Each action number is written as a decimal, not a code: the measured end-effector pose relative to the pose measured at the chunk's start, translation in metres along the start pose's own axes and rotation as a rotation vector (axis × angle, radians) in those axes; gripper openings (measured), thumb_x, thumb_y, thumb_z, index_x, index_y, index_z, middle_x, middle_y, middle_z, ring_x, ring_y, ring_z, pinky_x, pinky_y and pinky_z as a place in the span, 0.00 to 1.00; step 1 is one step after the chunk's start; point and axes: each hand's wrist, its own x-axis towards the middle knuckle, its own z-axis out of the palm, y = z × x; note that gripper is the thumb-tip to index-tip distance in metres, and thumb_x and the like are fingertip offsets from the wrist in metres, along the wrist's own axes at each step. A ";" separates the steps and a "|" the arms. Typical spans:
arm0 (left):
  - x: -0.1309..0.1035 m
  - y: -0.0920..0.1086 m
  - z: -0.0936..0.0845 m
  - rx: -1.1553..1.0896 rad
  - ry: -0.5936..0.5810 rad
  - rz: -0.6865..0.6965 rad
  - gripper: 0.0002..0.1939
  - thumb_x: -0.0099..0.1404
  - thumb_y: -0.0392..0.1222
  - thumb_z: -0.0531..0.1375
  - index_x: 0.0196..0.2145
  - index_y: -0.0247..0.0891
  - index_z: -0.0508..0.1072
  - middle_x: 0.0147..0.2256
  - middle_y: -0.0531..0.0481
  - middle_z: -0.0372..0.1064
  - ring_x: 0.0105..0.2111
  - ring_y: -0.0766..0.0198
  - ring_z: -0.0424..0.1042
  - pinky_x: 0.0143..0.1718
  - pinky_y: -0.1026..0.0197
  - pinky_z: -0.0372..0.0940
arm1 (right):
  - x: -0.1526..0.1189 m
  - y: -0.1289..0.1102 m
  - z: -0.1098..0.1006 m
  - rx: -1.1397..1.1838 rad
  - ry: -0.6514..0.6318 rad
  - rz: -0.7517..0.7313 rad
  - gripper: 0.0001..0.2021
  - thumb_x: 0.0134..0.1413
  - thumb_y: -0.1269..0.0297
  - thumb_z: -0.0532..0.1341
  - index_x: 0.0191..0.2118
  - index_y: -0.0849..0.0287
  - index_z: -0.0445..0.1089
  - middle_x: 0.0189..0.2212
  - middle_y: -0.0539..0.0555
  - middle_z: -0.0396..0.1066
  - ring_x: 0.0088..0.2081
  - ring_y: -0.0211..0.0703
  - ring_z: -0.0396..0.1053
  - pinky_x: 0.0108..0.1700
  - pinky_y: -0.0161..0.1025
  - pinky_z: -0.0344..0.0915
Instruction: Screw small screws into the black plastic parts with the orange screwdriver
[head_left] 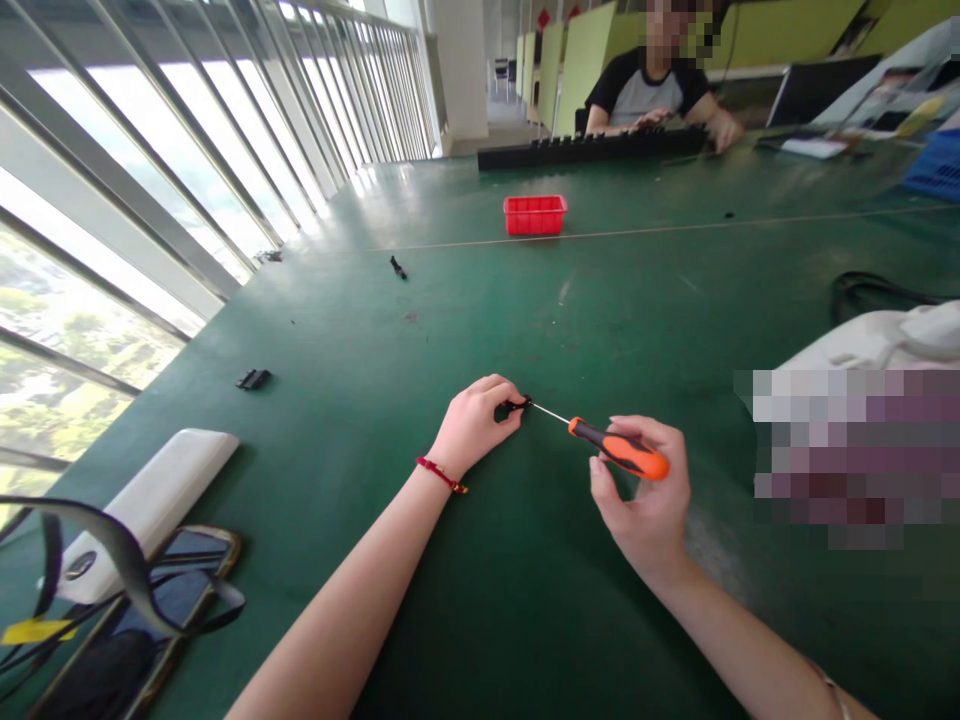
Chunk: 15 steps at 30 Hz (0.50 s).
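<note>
Close to the middle of the green table, my left hand (474, 425) pinches a small black part (513, 406) between thumb and fingers; the fingers cover some of it. An orange and black screwdriver (624, 452) lies across the fingers of my right hand (651, 515), its handle towards the right. The thumb of that hand stands a little away from the handle. From the handle, the thin metal shaft runs left, and its tip meets the black part at my left fingertips.
A red plastic bin (535, 216) stands farther back. Small black pieces (253, 380) lie to the left. At lower left are a white power bank (161, 500), a phone (199, 552) and a strap. Across the table sits a person (660, 85) behind a long black strip (585, 150).
</note>
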 end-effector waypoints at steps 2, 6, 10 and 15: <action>0.000 0.000 0.000 0.001 0.001 0.002 0.05 0.58 0.33 0.57 0.31 0.38 0.72 0.37 0.49 0.72 0.37 0.63 0.72 0.40 0.61 0.68 | -0.001 0.001 0.000 0.004 -0.009 -0.017 0.25 0.43 0.68 0.64 0.49 0.55 0.59 0.36 0.52 0.62 0.34 0.41 0.66 0.37 0.42 0.68; 0.000 0.000 0.000 0.005 -0.001 0.003 0.05 0.58 0.33 0.57 0.31 0.38 0.72 0.37 0.49 0.72 0.37 0.63 0.72 0.40 0.61 0.68 | -0.004 -0.001 -0.001 -0.080 -0.125 0.047 0.14 0.48 0.67 0.63 0.43 0.56 0.65 0.25 0.47 0.61 0.25 0.36 0.62 0.28 0.37 0.65; 0.000 0.000 0.001 0.006 -0.001 0.000 0.05 0.58 0.33 0.57 0.31 0.38 0.72 0.37 0.49 0.72 0.37 0.63 0.72 0.40 0.60 0.68 | -0.003 -0.003 0.000 -0.050 -0.064 -0.020 0.16 0.49 0.70 0.61 0.45 0.56 0.64 0.31 0.50 0.65 0.28 0.37 0.66 0.30 0.37 0.67; 0.000 0.000 0.001 0.010 0.004 0.001 0.04 0.58 0.34 0.57 0.31 0.38 0.72 0.36 0.49 0.72 0.37 0.63 0.72 0.40 0.60 0.68 | -0.003 -0.002 -0.001 -0.083 -0.117 -0.014 0.20 0.46 0.65 0.63 0.47 0.57 0.62 0.27 0.48 0.63 0.28 0.40 0.65 0.33 0.41 0.66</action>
